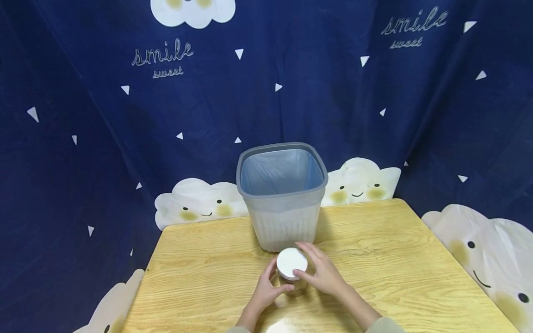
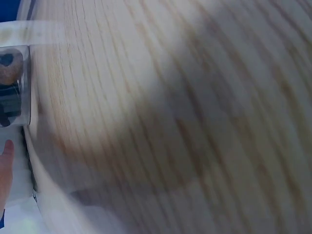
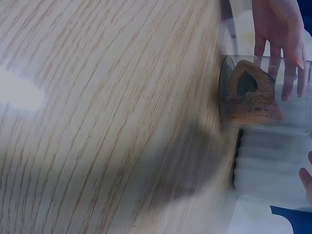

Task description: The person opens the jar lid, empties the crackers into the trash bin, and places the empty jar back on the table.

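A clear jar (image 3: 292, 114) with a round white lid (image 1: 289, 261) stands upright on the table in front of the bin. Its wall shows a brown piece with a dark hollow (image 3: 247, 84) at the bottom inside. My left hand (image 1: 265, 290) holds the jar's side, thumb towards me and fingers round the far left. From the right, my right hand (image 1: 326, 274) grips the lid, its thumb on the near edge and its fingers at the back. In the right wrist view only fingertips (image 3: 306, 179) of this hand show, at the right edge.
Right behind the jar stands a whitish bin (image 1: 285, 219) with a grey rim and a bluish inside. The wooden table (image 1: 200, 273) reaches out to both sides. A dark blue curtain (image 1: 208, 111) with clouds and triangles hangs around its back and sides.
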Available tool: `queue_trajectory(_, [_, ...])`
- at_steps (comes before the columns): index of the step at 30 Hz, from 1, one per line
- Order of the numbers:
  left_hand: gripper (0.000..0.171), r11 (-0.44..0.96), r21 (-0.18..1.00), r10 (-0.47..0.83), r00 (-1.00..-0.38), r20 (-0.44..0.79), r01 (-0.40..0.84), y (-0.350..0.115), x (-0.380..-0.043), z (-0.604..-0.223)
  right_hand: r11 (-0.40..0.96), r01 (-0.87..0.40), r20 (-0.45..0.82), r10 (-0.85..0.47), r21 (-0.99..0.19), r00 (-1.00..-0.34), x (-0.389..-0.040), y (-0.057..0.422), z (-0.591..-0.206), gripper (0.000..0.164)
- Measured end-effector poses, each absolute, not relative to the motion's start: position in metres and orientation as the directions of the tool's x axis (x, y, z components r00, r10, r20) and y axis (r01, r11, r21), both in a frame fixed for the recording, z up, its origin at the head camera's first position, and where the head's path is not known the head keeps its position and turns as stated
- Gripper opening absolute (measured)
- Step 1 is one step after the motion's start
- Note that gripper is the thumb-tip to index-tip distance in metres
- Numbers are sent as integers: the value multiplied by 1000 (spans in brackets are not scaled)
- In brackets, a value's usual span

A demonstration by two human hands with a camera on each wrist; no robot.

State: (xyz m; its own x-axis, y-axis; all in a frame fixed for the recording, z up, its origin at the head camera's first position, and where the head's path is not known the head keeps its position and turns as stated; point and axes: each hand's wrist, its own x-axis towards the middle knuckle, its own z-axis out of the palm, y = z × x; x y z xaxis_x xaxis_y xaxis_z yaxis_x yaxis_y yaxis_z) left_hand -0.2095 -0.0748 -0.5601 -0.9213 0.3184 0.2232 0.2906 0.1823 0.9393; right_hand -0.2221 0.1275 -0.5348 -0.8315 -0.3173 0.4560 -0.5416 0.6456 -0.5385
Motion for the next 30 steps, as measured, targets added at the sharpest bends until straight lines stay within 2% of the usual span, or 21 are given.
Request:
queue_trajectory(6, [82,185,942,316,-925,212,279,-74,-211,-562,648,-533,436,-324,-544,-840,-222,125,-536,75])
queue_trajectory(14, [81,82,967,350,-916,198,241,-76,-216,-566,659,-507,384,-337,-556,-860,-220,125,-534,76])
queue_trajectory(22, [79,31,974,357,-912,200,226,-77,-218,-570,650,-527,379,-368,-548,-849,-219,123,-535,78])
queue_trajectory(30, [81,38,978,344,-922,178,203,-77,-219,-569,648,-557,408,-384,-520,-828,-221,122,-541,78])
